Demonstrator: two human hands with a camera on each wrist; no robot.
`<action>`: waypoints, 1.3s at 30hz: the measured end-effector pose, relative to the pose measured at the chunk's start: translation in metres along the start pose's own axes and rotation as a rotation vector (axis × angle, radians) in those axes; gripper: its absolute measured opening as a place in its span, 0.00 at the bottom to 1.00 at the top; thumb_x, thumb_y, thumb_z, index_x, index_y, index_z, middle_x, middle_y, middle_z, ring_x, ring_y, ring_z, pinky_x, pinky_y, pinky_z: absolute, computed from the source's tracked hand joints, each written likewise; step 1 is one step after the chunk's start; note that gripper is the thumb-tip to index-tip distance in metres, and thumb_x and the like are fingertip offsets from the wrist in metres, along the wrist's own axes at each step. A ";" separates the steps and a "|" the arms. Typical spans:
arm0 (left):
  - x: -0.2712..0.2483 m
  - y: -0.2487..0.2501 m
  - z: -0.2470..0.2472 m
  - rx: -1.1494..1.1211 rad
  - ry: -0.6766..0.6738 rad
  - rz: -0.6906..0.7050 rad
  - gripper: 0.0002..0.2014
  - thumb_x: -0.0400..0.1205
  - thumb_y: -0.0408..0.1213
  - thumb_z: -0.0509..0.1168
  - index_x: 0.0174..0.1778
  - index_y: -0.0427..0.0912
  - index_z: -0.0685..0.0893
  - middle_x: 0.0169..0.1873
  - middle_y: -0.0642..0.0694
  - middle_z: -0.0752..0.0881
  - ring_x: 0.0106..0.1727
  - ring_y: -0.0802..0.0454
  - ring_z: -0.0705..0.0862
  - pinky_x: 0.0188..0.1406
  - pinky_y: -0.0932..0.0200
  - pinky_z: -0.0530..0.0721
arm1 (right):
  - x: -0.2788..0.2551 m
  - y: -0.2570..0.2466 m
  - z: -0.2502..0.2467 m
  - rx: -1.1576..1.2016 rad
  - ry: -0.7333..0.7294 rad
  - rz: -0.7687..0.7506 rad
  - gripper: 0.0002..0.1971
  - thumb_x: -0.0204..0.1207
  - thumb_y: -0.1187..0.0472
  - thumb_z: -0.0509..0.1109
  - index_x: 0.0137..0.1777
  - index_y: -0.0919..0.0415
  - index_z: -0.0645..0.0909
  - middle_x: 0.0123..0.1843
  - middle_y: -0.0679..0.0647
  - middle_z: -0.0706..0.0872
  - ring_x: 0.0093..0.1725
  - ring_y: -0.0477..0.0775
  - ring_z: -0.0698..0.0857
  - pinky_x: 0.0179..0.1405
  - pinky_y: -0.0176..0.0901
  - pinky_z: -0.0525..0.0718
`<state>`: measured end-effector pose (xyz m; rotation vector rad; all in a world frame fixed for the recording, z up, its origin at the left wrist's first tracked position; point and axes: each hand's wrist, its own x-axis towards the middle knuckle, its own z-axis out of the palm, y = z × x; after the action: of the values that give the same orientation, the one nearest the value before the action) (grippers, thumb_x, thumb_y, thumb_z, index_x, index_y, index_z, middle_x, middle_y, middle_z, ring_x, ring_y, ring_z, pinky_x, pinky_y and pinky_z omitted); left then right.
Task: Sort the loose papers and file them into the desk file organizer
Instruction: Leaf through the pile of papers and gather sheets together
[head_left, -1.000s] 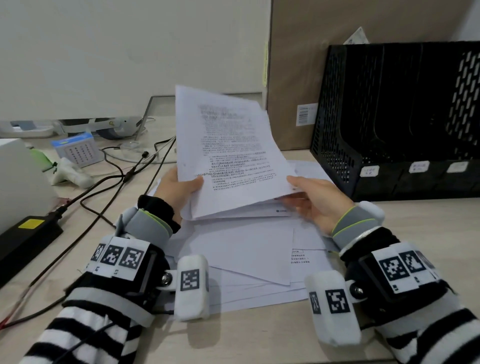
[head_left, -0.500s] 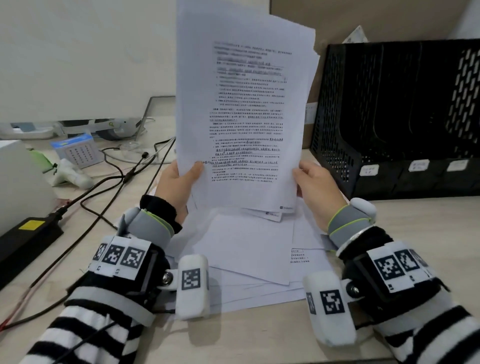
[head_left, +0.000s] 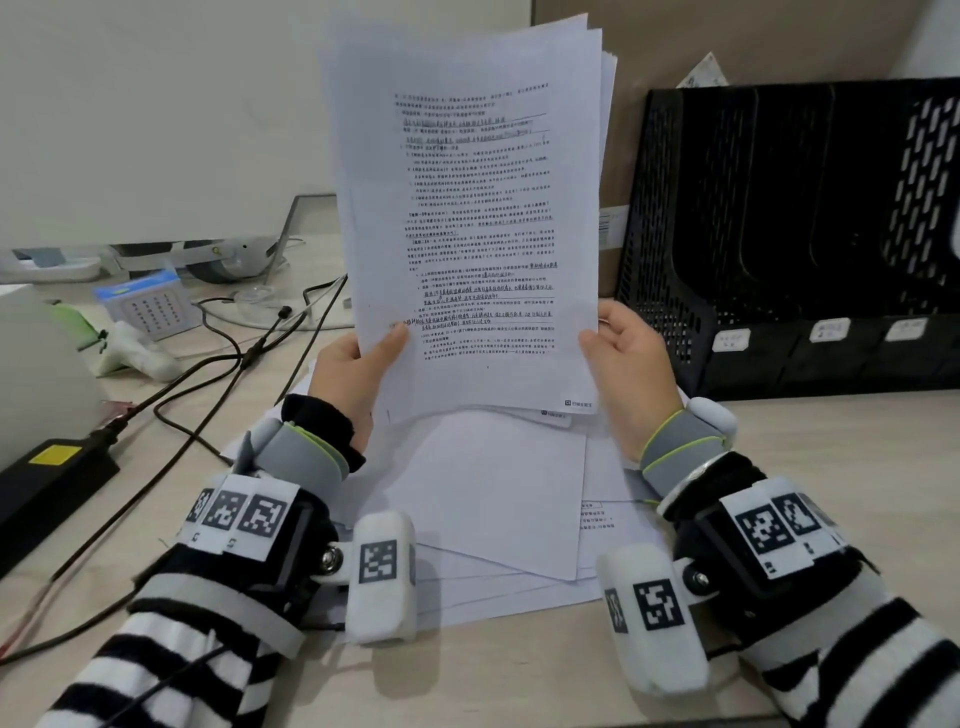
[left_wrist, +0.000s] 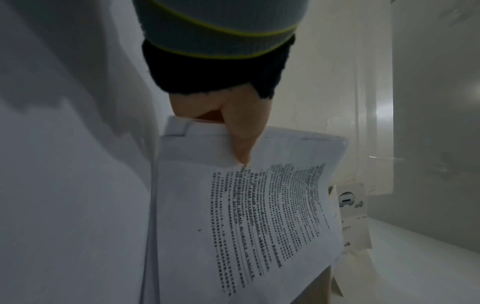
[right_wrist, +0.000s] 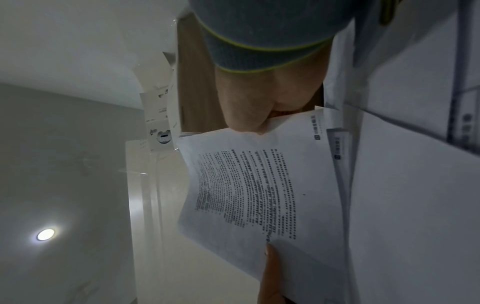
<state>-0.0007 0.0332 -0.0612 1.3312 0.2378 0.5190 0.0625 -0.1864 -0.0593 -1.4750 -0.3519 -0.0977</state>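
Note:
I hold a stack of printed sheets (head_left: 467, 208) upright above the desk. My left hand (head_left: 358, 364) grips its lower left edge, thumb on the front page. My right hand (head_left: 623, 364) grips the lower right edge. In the left wrist view the thumb (left_wrist: 244, 139) presses on the printed stack (left_wrist: 259, 216). In the right wrist view the thumb (right_wrist: 244, 117) pinches the same stack (right_wrist: 246, 195). More loose papers (head_left: 483, 493) lie fanned flat on the desk below. The black mesh file organizer (head_left: 779, 234) stands at the right, its slots looking dark.
Black cables (head_left: 218, 374) and a black power brick (head_left: 47, 483) lie on the left of the desk. A small blue-and-white box (head_left: 148, 301) and a white device sit further back. A brown cardboard box (head_left: 613, 228) stands behind the organizer.
Both hands have raised the stack from a slanted lie near the desk pile to upright, and squared the sheets together. The papers on the desk have not moved.

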 end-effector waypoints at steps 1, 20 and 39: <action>0.000 0.001 -0.001 0.024 0.014 0.035 0.04 0.80 0.31 0.68 0.47 0.43 0.86 0.45 0.47 0.91 0.51 0.43 0.88 0.49 0.51 0.86 | 0.000 0.001 0.001 0.006 0.001 0.013 0.18 0.79 0.76 0.57 0.52 0.52 0.80 0.44 0.46 0.91 0.48 0.51 0.89 0.53 0.49 0.87; 0.002 0.002 0.004 0.180 0.068 0.035 0.02 0.77 0.37 0.73 0.42 0.48 0.86 0.44 0.49 0.90 0.48 0.48 0.88 0.55 0.51 0.84 | -0.003 0.008 0.010 -0.007 -0.230 0.117 0.15 0.81 0.52 0.64 0.66 0.42 0.70 0.61 0.44 0.85 0.61 0.47 0.84 0.60 0.48 0.83; 0.038 -0.014 -0.046 0.543 0.231 -0.367 0.26 0.83 0.47 0.63 0.74 0.37 0.73 0.71 0.41 0.77 0.70 0.40 0.76 0.70 0.54 0.72 | 0.004 0.016 -0.015 -0.656 -0.209 0.345 0.33 0.74 0.65 0.68 0.79 0.51 0.62 0.73 0.58 0.73 0.71 0.57 0.75 0.70 0.52 0.76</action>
<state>0.0148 0.0891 -0.0802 1.7005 0.8428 0.3015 0.0730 -0.1990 -0.0740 -2.1838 -0.2353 0.2423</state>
